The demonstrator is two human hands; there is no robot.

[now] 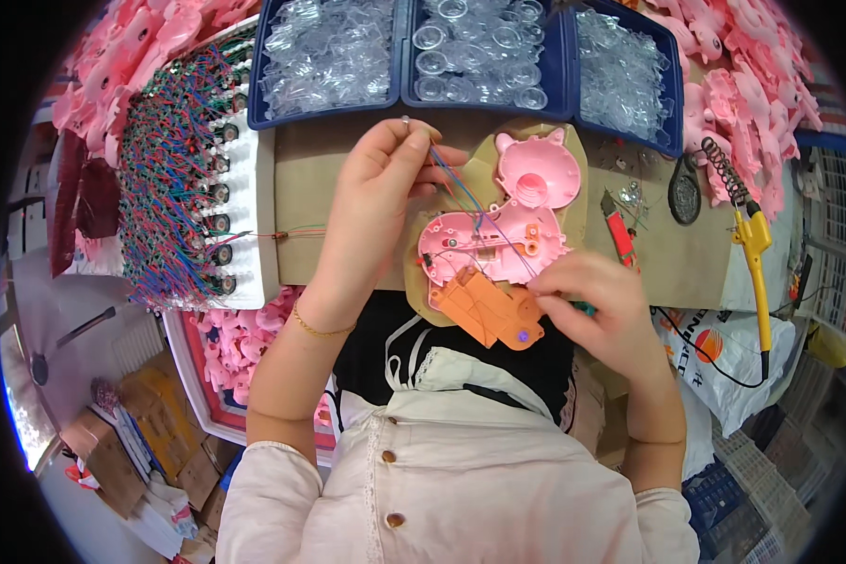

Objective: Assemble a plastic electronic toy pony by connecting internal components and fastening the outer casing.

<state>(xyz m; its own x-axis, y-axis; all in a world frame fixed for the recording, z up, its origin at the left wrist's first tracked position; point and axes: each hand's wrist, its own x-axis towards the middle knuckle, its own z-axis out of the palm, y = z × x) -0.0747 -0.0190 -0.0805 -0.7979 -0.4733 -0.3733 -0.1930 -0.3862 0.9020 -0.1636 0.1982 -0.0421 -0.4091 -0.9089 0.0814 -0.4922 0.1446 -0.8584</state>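
Observation:
Above the work spot, my left hand [390,164] is closed in a pinch on thin blue, red and green wires [456,183]. They run down into an open pink plastic toy shell [451,230] shaped like an animal's body. Its pink head part [539,171] lies at the far end. An orange plastic box [484,308] with a small purple-blue part is at the shell's near side. My right hand [592,305] pinches at the shell's right edge, where a thin wire reaches its fingertips; the fingertips are close beside the orange box.
Blue bins [329,61] of clear plastic parts stand at the back. Left, a white foam tray [261,188] carries bundled wires and round components. A red-handled tool [620,235] lies right of the shell. Further right, a yellow soldering iron [752,249] hangs by a coil holder [727,169].

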